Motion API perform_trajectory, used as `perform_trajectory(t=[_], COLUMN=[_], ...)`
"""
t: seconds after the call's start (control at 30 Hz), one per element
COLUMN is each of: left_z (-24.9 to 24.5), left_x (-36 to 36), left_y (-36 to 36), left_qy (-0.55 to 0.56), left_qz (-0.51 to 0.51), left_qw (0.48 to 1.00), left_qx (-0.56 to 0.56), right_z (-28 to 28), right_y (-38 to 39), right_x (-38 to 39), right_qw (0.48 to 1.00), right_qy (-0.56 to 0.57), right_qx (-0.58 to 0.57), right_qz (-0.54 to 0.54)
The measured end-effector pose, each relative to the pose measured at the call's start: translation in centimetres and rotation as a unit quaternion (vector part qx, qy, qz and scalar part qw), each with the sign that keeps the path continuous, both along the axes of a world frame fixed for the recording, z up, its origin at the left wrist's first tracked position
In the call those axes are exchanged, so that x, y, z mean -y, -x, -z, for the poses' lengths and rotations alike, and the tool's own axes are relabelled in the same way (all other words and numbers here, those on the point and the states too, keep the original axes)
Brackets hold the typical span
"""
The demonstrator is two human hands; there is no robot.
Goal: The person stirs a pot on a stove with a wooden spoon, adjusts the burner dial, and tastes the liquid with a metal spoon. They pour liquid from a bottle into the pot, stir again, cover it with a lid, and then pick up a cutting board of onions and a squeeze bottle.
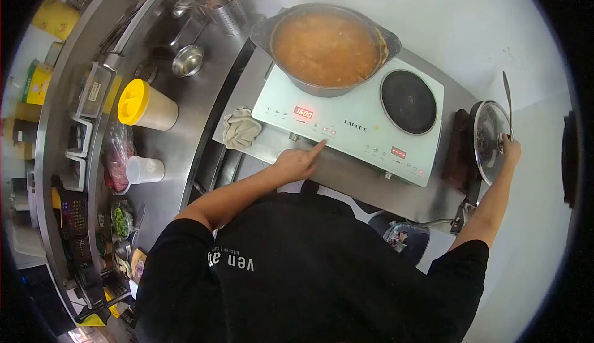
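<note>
My left hand (296,163) is at the front of the white double cooktop (346,117), index finger stretched toward its touch panel and the other fingers curled, holding nothing. Red digits on the panel read 1600. A dark pot (322,90) of orange-brown soup stands on the left burner; the right burner (408,102) is bare. At the far right, my right hand (510,149) is closed around a long metal utensil (508,98), beside a glass lid (489,136) that stands tilted. Whether these fingers also grip the lid's knob cannot be made out.
A crumpled cloth (242,129) lies left of the cooktop. The steel counter (179,117) holds a yellow-lidded container (148,105), a white tub (145,170), a metal ladle (188,61) and a utensil holder (229,18). A bin (417,238) stands below at right.
</note>
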State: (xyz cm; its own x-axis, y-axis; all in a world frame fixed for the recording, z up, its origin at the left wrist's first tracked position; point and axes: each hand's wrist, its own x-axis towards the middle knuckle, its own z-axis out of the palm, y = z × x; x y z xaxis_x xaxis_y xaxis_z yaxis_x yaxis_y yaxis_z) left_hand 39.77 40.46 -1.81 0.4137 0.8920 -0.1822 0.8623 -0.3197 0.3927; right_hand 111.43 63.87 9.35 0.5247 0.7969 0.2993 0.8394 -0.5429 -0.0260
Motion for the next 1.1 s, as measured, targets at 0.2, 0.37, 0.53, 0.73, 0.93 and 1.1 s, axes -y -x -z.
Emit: perform_trajectory(t=[0.2, 0.37, 0.53, 0.73, 0.93, 1.1], left_z=[2.6, 3.8, 6.7, 6.3, 6.9, 7.3], left_x=[-0.1, -0.6, -1.5, -1.7, -1.8, -1.8], left_y=[1.7, 1.7, 3.1, 3.5, 3.7, 3.8], left_qy=[0.212, 0.287, 0.338, 0.365, 0.38, 0.379], left_qz=[-0.327, -0.494, -0.482, -0.472, -0.466, -0.453], left_qw=[0.888, 0.668, 0.617, 0.607, 0.602, 0.608], left_qx=[0.244, 0.477, 0.521, 0.525, 0.526, 0.53], right_z=[0.9, 0.5, 0.5, -0.4, -4.3, -9.7], right_y=[-0.2, -0.3, -0.7, -0.9, 3.2, 14.0], right_x=[-0.6, -0.8, 0.1, -0.2, 0.3, 0.1], right_qw=[0.999, 0.998, 0.997, 0.997, 0.989, 0.949], right_qy=[0.042, 0.064, -0.008, -0.019, -0.102, -0.146], right_qx=[-0.028, -0.014, -0.032, 0.04, -0.02, -0.139], right_qz=[0.0, 0.01, -0.073, -0.068, -0.11, -0.241])
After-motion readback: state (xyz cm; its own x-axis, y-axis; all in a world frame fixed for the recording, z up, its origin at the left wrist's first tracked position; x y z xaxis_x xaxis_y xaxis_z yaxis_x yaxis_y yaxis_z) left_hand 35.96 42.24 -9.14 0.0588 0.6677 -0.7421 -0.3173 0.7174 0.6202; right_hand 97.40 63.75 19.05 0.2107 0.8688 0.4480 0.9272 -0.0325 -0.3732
